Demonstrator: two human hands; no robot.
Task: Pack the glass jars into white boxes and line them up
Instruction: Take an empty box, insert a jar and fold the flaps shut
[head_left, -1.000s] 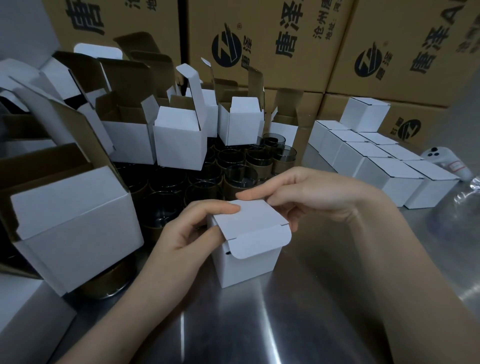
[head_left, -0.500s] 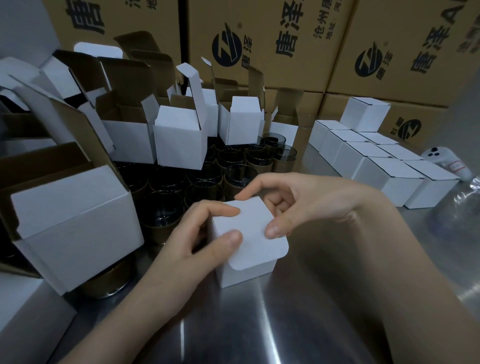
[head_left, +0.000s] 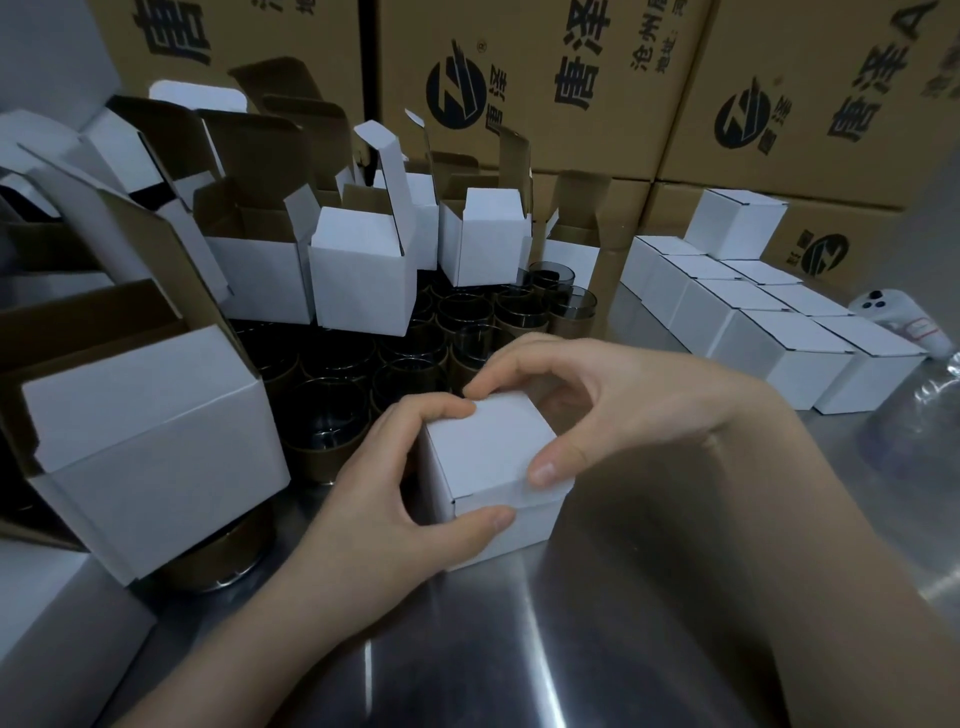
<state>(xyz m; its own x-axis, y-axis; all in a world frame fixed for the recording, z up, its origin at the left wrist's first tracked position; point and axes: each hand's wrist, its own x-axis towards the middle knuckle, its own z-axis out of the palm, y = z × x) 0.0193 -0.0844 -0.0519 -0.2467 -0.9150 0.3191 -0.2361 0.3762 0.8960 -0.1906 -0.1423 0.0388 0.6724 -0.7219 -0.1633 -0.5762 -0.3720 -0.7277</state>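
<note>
A small white box (head_left: 491, 449) stands on the steel table in the middle, its lid flat and closed. My left hand (head_left: 387, 496) grips its left side, index finger on the top's far corner and thumb on the front. My right hand (head_left: 587, 395) holds it from the right, thumb pressing the lid's front right edge and index finger at the far corner. Whatever is inside the box is hidden. Several dark glass jars (head_left: 470, 312) crowd the table behind it. Closed white boxes (head_left: 789, 343) stand in rows at the right.
Several open white boxes (head_left: 363, 280) with raised flaps stand behind and left of the jars; a large one (head_left: 150, 441) sits on a jar at the left. Brown cartons (head_left: 545, 78) wall the back. A white controller (head_left: 904, 325) and clear plastic lie at the right edge.
The box's lid, raised with its tuck flap out a second ago, has been folded down and tucked in. My right thumb has come to the lid's front edge; my left thumb moved to the front face.
</note>
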